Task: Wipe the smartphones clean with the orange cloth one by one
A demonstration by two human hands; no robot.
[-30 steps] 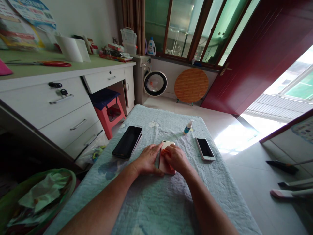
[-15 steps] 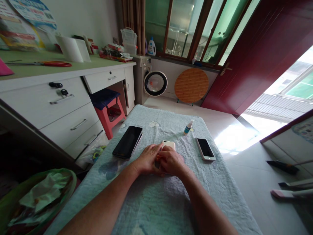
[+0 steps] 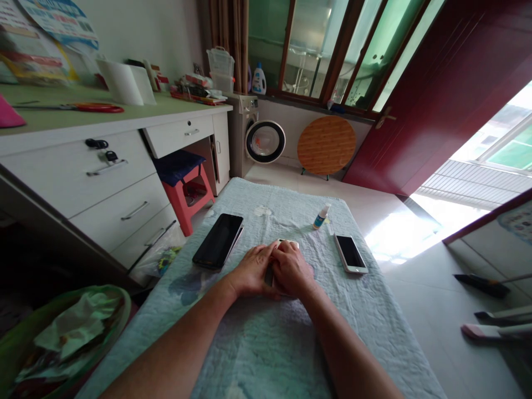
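Note:
A pale phone (image 3: 293, 243) lies on the cloth-covered table (image 3: 266, 343), its far end showing beyond my hands. My left hand (image 3: 255, 271) holds its left side, fingers reaching over the edge. Bent over its back is my right hand (image 3: 291, 269), fingers curled; anything beneath them is hidden. Left of my hands a large black phone (image 3: 219, 241) rests on top of another thin item. To the right lies a white phone with a dark screen (image 3: 350, 253). A small spray bottle (image 3: 321, 216) stands farther back.
A drawer desk (image 3: 124, 133) runs along the left, with a red stool (image 3: 187, 188) beneath it. A green bin (image 3: 120, 316) stands at the lower left. Behind are a washing machine with its door open (image 3: 265, 142) and a round wooden board (image 3: 326, 145).
My right hand has shifted slightly up and left over the phone, covering more of its far end. The small orange thing seen between my hands earlier no longer shows.

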